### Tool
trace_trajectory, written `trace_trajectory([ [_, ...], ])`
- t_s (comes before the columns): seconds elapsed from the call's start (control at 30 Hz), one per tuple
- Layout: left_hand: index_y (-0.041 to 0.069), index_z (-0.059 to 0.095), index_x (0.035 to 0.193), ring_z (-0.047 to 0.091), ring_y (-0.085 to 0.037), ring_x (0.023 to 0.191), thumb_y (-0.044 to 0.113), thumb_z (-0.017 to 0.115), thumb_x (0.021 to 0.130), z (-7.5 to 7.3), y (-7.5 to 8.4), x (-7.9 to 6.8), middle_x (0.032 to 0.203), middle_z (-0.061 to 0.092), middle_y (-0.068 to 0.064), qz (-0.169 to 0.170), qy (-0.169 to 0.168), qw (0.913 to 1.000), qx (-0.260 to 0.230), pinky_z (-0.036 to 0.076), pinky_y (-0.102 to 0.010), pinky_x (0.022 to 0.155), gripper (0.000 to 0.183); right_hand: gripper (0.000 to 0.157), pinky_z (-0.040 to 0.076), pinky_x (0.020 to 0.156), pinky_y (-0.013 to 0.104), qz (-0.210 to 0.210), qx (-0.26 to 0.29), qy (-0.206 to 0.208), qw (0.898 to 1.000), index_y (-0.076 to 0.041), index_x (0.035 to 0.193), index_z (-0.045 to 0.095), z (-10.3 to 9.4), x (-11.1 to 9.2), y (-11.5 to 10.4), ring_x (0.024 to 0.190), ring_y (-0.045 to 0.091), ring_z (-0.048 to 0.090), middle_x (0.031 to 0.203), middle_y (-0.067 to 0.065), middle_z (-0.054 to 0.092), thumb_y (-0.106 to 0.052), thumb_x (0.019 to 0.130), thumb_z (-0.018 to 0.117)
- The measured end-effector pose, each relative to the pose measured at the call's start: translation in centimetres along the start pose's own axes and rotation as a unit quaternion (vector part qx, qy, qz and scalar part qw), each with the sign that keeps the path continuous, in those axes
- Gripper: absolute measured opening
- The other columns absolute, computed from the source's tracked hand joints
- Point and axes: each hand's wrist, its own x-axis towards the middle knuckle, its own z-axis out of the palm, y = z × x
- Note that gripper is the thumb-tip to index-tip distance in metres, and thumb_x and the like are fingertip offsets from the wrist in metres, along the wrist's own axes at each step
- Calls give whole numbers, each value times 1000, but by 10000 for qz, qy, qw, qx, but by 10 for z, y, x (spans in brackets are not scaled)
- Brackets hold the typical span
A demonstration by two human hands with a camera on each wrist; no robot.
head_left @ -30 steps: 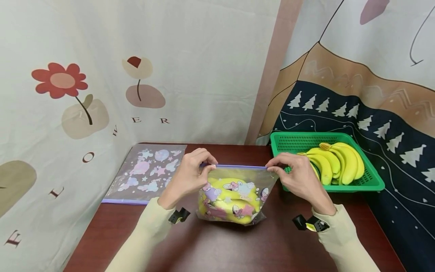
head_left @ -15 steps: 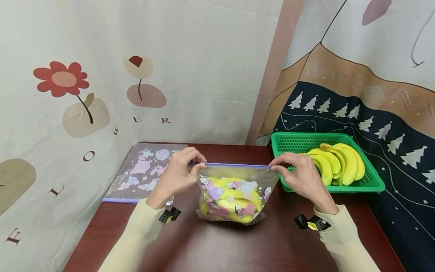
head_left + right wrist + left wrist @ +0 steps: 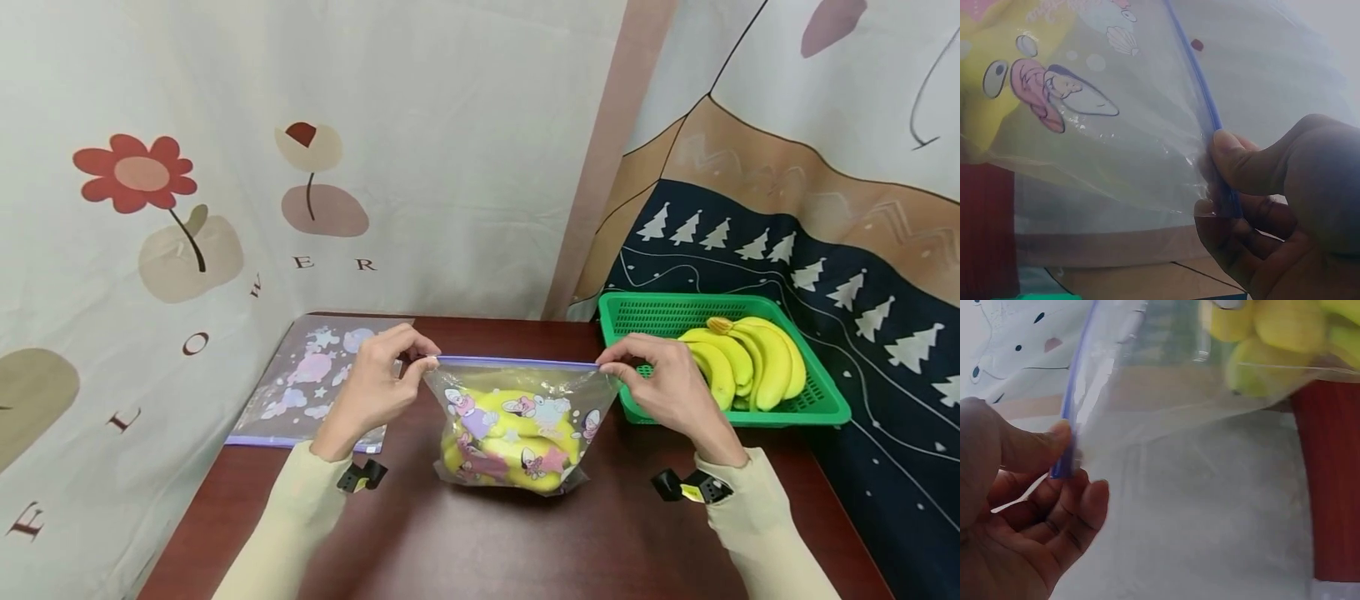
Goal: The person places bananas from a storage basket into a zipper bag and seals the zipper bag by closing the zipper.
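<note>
A clear zip bag [image 3: 592, 392] with cartoon prints and a purple zip strip stands on the table, several bananas [image 3: 517, 454] inside it. My left hand [image 3: 378, 383] pinches the left end of the strip between thumb and fingers; the left wrist view has this left hand [image 3: 1041, 494] at the strip's end. At the strip's other end my right hand [image 3: 667, 383] pinches too, and the right wrist view has the right hand [image 3: 1272, 194] with thumb and forefinger on the purple strip [image 3: 1200, 81]. Between the hands the strip runs straight and taut.
A flat printed zip bag [image 3: 300, 383] lies on the table at the back left. To the right, a green basket [image 3: 825, 408] holds a bunch of bananas [image 3: 768, 358]. Printed curtains [image 3: 465, 167] hang behind the dark red table [image 3: 480, 558].
My left hand has slid left along the zip strip to the bag's left corner, uncovering more of the strip. The right hand has shifted slightly right, keeping its pinch.
</note>
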Motion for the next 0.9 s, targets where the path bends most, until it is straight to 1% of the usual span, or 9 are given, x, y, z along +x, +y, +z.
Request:
trace_trajectory([
  [0.1,11,73,103,57,-12,69,4,77,90,6,-8,-4,86,66,1,-276,20,9986,-460,52,-25,60,15,11,54,76,24,63,25,-52,10000,-22,94,77,0,0,1,87,9,61,93,-7,74,-12,89,79],
  [0.2,13,65,125,64,-17,81,12,79,91,15,-18,-15,101,68,-5,-904,-212,9891,-1147,58,-26,74,37,9,55,78,26,148,27,-50,9999,-20,96,77,1,2,2,88,11,62,94,-5,74,-13,90,78],
  [0.33,25,46,145,65,-28,108,21,84,86,33,-32,-41,127,61,-10,-1995,-1031,9553,-1923,58,-42,97,70,6,55,79,28,359,74,-1,9993,-17,99,78,5,5,7,89,14,63,96,-2,75,-16,92,76],
  [0.4,28,37,152,61,-35,121,25,88,81,45,-37,-54,141,54,-13,-2388,-1512,9345,-2163,53,-52,104,87,6,54,78,27,494,132,39,9987,-17,99,78,7,7,11,89,15,62,96,-1,76,-17,94,75],
  [0.5,28,22,161,51,-35,138,33,93,74,64,-42,-73,157,42,-12,-2742,-2026,9160,-2115,43,-56,115,113,6,53,76,26,640,182,107,9977,-17,98,78,10,10,16,89,16,63,96,1,76,-18,95,74],
  [0.6,22,22,162,52,-28,138,35,94,73,81,-45,-84,154,48,-10,-2778,-2152,9157,-1951,41,-51,118,115,7,52,76,25,740,234,117,9969,-15,99,78,13,15,21,89,18,63,97,3,77,-19,95,73],
  [0.77,23,43,149,61,-17,114,35,91,78,96,-51,-87,129,64,-1,-2683,-1842,9294,-1740,51,-38,103,87,15,53,78,28,992,383,93,9943,-13,106,77,18,21,26,92,22,64,104,7,76,-24,98,70],
  [0.83,23,46,147,62,-15,111,34,90,79,98,-52,-86,126,65,0,-2705,-1770,9288,-1810,52,-33,98,82,21,57,83,34,1156,447,170,9921,-12,112,75,21,21,28,97,24,65,110,9,75,-27,100,68],
  [0.9,20,45,150,63,-16,109,32,89,80,100,-55,-84,126,65,-2,-2806,-1716,9228,-2009,53,-31,95,83,28,59,89,43,1313,554,313,9893,-9,122,71,24,18,30,105,28,66,119,12,73,-28,101,67],
])
